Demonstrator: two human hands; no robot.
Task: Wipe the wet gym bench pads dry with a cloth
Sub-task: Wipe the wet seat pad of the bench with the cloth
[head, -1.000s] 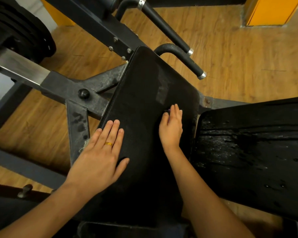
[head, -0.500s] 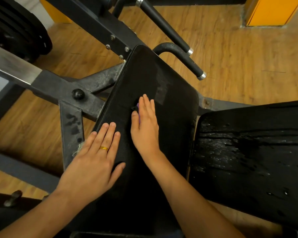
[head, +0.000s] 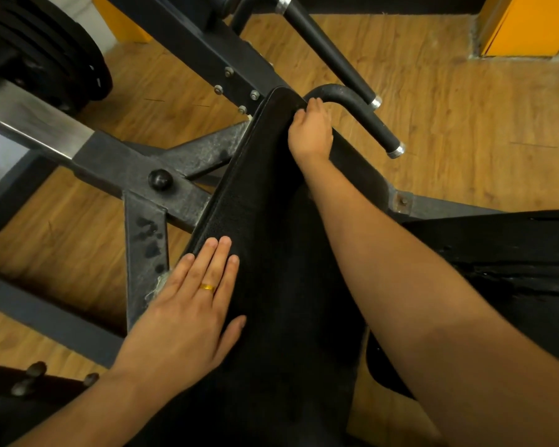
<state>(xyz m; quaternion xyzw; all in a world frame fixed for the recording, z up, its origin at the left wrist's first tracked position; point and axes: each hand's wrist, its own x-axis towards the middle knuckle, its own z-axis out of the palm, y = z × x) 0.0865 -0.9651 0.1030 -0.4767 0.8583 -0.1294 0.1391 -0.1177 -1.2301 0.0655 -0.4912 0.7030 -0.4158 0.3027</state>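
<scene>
A long black bench pad (head: 271, 240) runs away from me down the middle of the view. My left hand (head: 188, 304), wearing a gold ring, rests flat on the pad's left edge near me. My right hand (head: 310, 130) presses down at the pad's far end, beside a curved black handle (head: 362, 114). No cloth shows; anything under the right palm is hidden. A second black pad (head: 513, 269) lies to the right, with water streaks and drops shining on it.
The machine's dark steel frame (head: 136, 169) crosses on the left, with stacked black weight plates (head: 46, 59) at the top left. A second straight handle (head: 326, 50) juts out beyond the pad. Wooden floor (head: 465, 124) surrounds the machine, and a yellow column (head: 526, 24) stands at the top right.
My right hand has slid up the pad from its middle to its far end by the curved handle. My left hand has stayed flat on the pad's left edge.
</scene>
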